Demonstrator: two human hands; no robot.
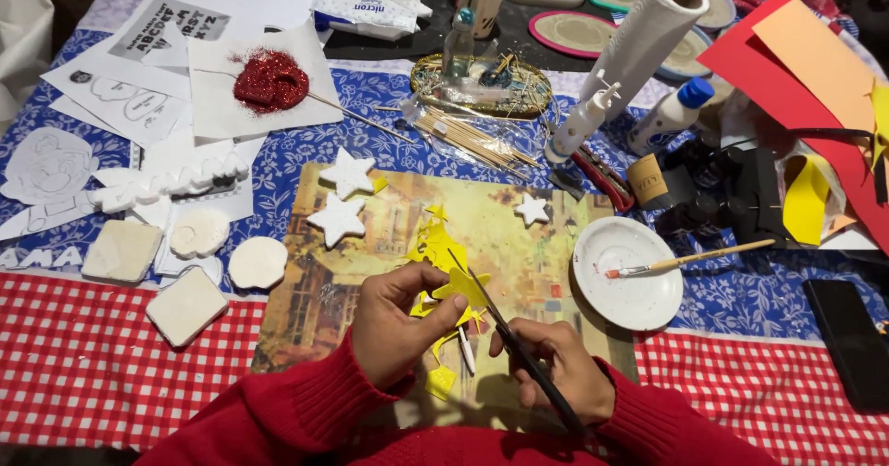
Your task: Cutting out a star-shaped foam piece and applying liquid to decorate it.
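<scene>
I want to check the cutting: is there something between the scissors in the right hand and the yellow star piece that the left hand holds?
Nothing visible. The scissors in the right hand already reach the yellow star piece, which the left hand pinches. Only yellow offcuts lie below.

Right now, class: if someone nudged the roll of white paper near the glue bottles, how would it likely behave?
The roll of white paper is a hollow tube lying tilted against clutter, so it would probably feel light and roll sideways easily. It leans above the white glue bottle, which a push might topple. Its paper wrap looks soft, so squeezing could dent it.
</scene>
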